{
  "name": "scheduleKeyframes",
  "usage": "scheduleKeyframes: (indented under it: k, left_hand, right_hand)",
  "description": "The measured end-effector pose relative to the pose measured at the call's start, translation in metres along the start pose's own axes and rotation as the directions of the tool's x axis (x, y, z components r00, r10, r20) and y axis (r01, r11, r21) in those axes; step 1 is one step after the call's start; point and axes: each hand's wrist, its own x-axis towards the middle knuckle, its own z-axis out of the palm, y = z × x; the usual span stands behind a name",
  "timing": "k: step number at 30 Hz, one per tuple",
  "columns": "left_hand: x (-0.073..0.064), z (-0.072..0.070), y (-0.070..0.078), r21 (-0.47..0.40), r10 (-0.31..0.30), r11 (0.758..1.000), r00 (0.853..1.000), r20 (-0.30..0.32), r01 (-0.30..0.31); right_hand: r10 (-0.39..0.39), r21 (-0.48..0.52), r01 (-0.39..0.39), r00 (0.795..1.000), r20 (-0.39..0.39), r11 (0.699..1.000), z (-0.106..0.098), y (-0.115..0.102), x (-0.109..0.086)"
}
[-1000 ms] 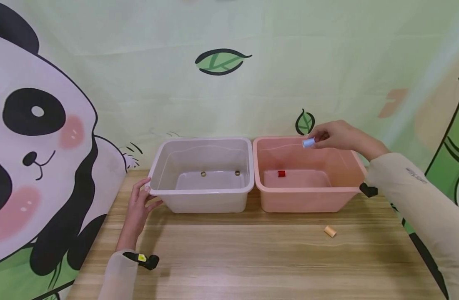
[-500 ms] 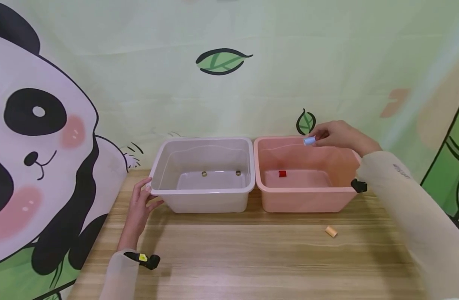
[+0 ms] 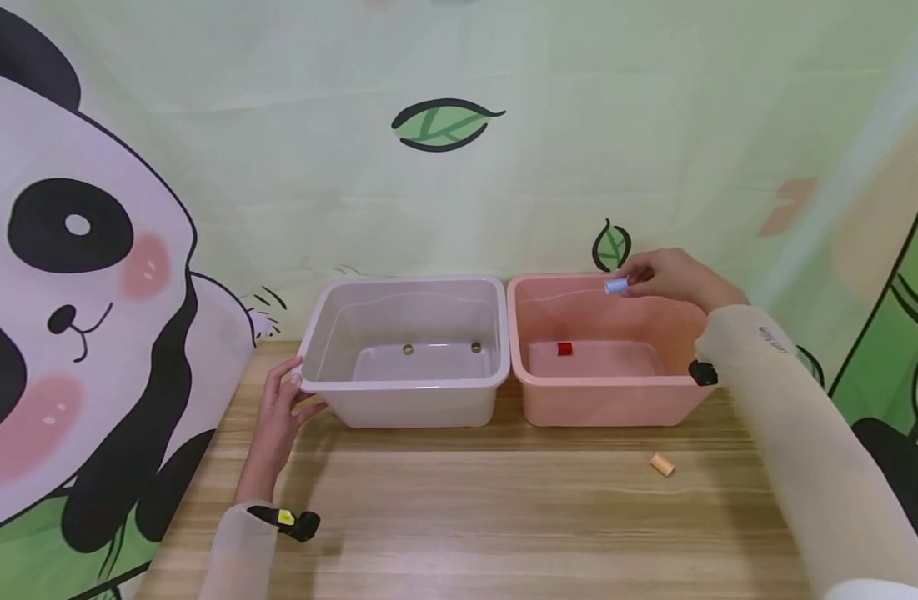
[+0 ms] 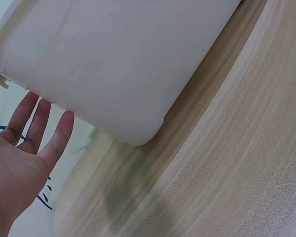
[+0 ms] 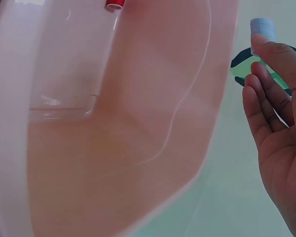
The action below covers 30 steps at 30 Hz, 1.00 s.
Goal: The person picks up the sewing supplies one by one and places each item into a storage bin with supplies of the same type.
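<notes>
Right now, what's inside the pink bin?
One red cylinder lies inside the pink bin. The near rim hides the strip just behind it, so I can't tell what's there.

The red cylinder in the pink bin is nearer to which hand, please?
Right. The right hand, pinching a light-blue cylinder, is above and right of the red cylinder; the left hand is farther off, at the left rim of the white bin.

I see the right hand [image 5: 285,153] pinching a small pale blue cylinder [image 5: 262,28], thumb against its side. A pink tub [image 5: 153,89] fills most of my right wrist view, with a red cylinder [image 5: 115,4] inside, cut off at the top edge.
</notes>
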Motion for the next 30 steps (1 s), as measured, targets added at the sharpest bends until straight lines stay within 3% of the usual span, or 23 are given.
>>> scheduleKeyframes:
  k: [12,22,30]
  left_hand:
    - [-0.006,0.003,0.011,-0.008,-0.006,1.0,1.0,0.003,0.006]
    - [-0.002,-0.001,0.004,-0.002,-0.002,1.0,1.0,-0.008,0.002]
    - [-0.01,0.008,0.018,-0.009,-0.001,1.0,1.0,0.006,0.001]
  right_hand:
    - [0.012,0.013,-0.011,1.0,-0.025,1.0,0.006,0.009,0.004]
    - [0.039,0.077,-0.038,0.999,-0.01,0.996,0.023,0.02,0.014]
    - [0.027,0.038,-0.027,1.0,-0.016,0.999,0.032,0.026,0.021]
